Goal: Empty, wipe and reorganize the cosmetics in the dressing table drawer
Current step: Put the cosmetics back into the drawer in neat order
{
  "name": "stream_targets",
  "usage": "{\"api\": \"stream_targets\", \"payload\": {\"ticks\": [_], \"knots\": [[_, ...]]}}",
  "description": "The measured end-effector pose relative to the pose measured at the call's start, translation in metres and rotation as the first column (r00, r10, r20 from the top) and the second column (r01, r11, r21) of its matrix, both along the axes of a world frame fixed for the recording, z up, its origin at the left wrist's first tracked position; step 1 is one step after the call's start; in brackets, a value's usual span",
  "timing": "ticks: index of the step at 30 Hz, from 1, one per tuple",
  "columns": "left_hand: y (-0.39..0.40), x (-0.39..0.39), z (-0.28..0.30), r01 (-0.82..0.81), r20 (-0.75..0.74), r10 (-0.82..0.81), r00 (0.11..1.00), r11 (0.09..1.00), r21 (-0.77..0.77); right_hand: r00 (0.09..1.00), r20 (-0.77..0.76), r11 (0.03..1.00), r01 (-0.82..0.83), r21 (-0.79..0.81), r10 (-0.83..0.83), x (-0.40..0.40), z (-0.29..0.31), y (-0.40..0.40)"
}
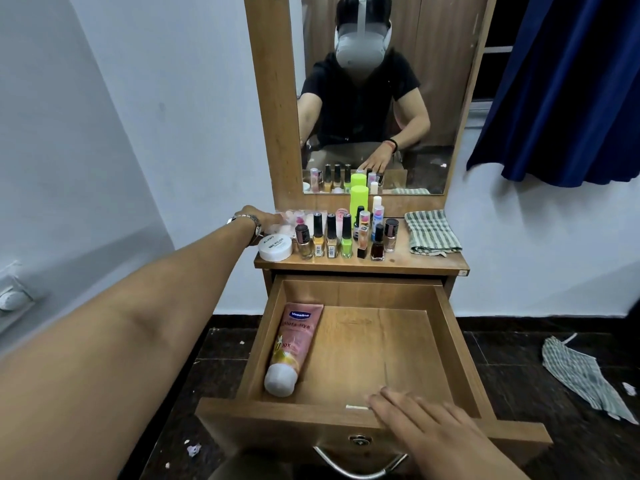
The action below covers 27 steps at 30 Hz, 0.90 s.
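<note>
The wooden drawer [260,344] is pulled out, and a pink Vaseline tube [298,341] lies along its left wall with the cap toward me. A thin white stick [356,407] lies at the drawer's front. My right hand [426,427] rests flat on the front edge with its fingers straight. My left hand [264,218] reaches to the back left of the tabletop [408,259] and grips a clear packet [299,218] holding pink items. Several nail polish bottles [331,237], a white round jar [276,247] and a tall lime-green bottle [359,202] stand there.
A folded checked cloth [433,232] lies at the tabletop's right end, below the mirror [374,98]. Another checked cloth [581,375] lies on the dark floor to the right. A blue curtain [571,81] hangs at the upper right. The drawer's metal handle [360,471] is near me.
</note>
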<state>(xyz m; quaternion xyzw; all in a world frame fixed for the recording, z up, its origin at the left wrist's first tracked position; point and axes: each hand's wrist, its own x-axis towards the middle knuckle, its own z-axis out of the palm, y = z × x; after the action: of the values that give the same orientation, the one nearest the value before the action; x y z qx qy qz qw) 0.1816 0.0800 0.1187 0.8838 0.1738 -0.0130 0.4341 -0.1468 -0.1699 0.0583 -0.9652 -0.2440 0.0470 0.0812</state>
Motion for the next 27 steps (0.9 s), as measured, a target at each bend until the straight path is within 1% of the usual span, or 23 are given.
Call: {"api": "stream_targets", "payload": {"ticks": [2,4,5,6,7,8,9,11,12,13,16,17,18,21,22,24,26,27], "knots": [[-0.001,0.002,-0.003,0.013,-0.018,-0.012,1.000,1.000,0.009,0.995,0.096,0.999,-0.014,0.038,0.011,0.004,-0.003,-0.001],[0.001,0.004,-0.006,-0.001,-0.023,0.000,1.000,0.999,-0.037,0.999,0.026,1.000,-0.026,0.009,0.026,-0.001,-0.007,-0.003],[0.002,0.006,-0.006,-0.009,-0.025,0.008,1.000,0.999,-0.049,0.999,-0.055,1.000,0.002,-0.001,-0.002,-0.005,-0.005,-0.002],[0.004,0.006,-0.005,-0.015,-0.027,0.014,1.000,0.998,-0.060,0.998,-0.068,1.000,0.013,-0.017,-0.014,-0.006,-0.004,-0.001],[0.005,0.007,-0.005,-0.021,-0.025,0.019,1.000,0.996,-0.085,1.000,-0.023,1.000,0.009,-0.008,-0.009,-0.005,-0.003,-0.002],[0.007,0.008,-0.004,-0.031,-0.028,0.027,0.999,0.991,-0.132,0.998,0.069,1.000,-0.011,-0.019,0.012,-0.003,0.000,-0.002],[0.009,0.010,-0.004,-0.044,-0.039,0.038,0.999,0.980,-0.194,0.994,0.105,1.000,0.000,-0.029,0.003,-0.003,0.001,-0.002],[0.013,0.013,-0.006,-0.074,-0.083,0.050,0.995,0.948,-0.310,0.998,0.065,1.000,0.011,-0.023,-0.010,-0.005,0.001,0.000],[0.014,0.013,-0.006,-0.089,-0.105,0.055,0.993,0.932,-0.352,0.995,0.097,0.999,0.000,-0.043,0.004,-0.006,0.001,0.002],[0.015,0.013,-0.007,-0.106,-0.124,0.062,0.990,0.913,-0.393,0.997,0.080,0.997,0.022,-0.073,-0.016,-0.006,0.004,0.002],[0.020,0.014,-0.011,-0.177,-0.173,0.100,0.980,0.838,-0.517,0.999,-0.002,0.996,0.037,-0.078,-0.037,-0.004,0.006,0.002],[0.022,0.014,-0.011,-0.197,-0.182,0.114,0.977,0.815,-0.545,0.999,0.015,0.994,0.040,-0.106,-0.039,-0.006,0.004,0.002],[0.026,0.013,-0.011,-0.214,-0.187,0.129,0.974,0.797,-0.565,0.997,0.064,0.994,0.044,-0.099,-0.037,-0.008,0.002,0.002],[0.038,0.012,-0.011,-0.233,-0.193,0.143,0.971,0.762,-0.605,0.993,0.099,0.990,0.079,-0.117,-0.067,-0.010,0.005,0.001],[0.043,0.012,-0.011,-0.239,-0.198,0.146,0.969,0.752,-0.615,0.995,0.084,0.994,0.063,-0.086,-0.056,-0.008,0.008,-0.001],[0.055,0.012,-0.009,-0.254,-0.202,0.160,0.966,0.723,-0.642,0.998,-0.029,0.997,0.061,-0.056,-0.062,-0.007,0.009,0.002],[0.069,0.010,-0.007,-0.265,-0.193,0.183,0.964,0.710,-0.652,0.998,-0.008,0.997,0.060,-0.055,-0.060,-0.006,0.012,0.001],[0.077,0.009,-0.005,-0.268,-0.187,0.192,0.963,0.710,-0.651,1.000,-0.006,0.999,0.028,-0.036,-0.028,-0.005,0.005,-0.001]]}}
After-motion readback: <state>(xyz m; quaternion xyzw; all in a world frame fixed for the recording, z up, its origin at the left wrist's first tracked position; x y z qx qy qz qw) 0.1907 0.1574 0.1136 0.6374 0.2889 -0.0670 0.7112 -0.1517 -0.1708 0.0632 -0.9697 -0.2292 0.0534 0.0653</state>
